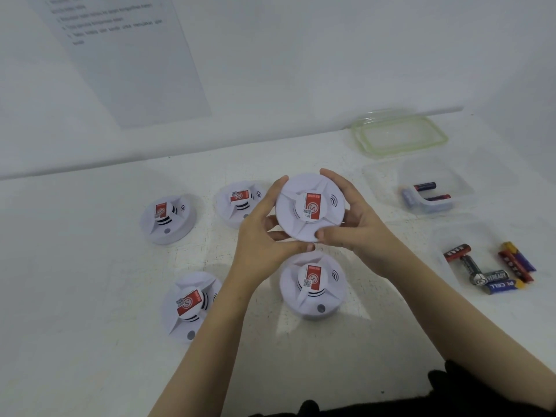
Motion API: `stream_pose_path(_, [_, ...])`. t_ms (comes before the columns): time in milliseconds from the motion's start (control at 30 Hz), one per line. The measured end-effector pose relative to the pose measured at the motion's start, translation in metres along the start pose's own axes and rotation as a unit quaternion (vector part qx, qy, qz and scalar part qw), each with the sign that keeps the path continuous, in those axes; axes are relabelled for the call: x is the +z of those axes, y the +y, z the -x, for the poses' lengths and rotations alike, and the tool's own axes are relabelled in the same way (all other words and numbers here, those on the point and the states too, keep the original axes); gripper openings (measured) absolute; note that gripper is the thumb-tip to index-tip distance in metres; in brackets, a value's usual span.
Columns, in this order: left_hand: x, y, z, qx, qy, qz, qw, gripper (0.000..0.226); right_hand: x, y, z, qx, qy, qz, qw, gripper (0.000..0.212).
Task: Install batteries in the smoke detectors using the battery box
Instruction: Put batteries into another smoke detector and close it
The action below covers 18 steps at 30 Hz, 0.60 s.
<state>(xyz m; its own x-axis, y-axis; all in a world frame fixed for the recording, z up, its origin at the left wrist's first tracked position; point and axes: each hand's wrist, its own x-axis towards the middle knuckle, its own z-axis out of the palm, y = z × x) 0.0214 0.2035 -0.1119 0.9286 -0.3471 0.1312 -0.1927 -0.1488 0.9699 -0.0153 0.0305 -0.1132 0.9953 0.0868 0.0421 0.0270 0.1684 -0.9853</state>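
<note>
Over on the left, a printed sheet (129, 55) is hanging on the wall above the worktop (75, 266); its text is too blurred to read. Below it, one white smoke detector (168, 219) is sitting on the worktop with its red label facing up, and a second detector (191, 305) is lying nearer to you. Moving along, a third detector (237, 203) is sitting at the back, partly hidden behind your left hand (264, 242).

That left hand is gripping the left edge of the detector you're holding (310, 206), with its fingers curling round the rim and its thumb tucking in under the lower edge. You're holding this detector between both hands, its labelled face turned toward you, above the middle of the group. Just beneath it, another detector (313, 285) is resting on the worktop.

Your right hand (358, 227) is clamping the other side, fingers wrapping over the top right rim and thumb pressing on the lower front.

Further right, a clear lid with a green edge (439, 136) is lying by the wall. In front of it, a clear box (382, 176) is holding a few batteries (424, 186). Nearest the right edge, a second clear box (445, 236) is holding a loose heap of mixed batteries (493, 276).
</note>
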Motion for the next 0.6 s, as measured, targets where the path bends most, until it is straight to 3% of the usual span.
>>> stream_pose_path(600, [0.006, -0.021, -0.01, -0.011, 0.006, 0.02, 1.0, 0.092, -0.004, 0.01, -0.006, 0.017, 0.024, -0.001, 1.0, 0.084])
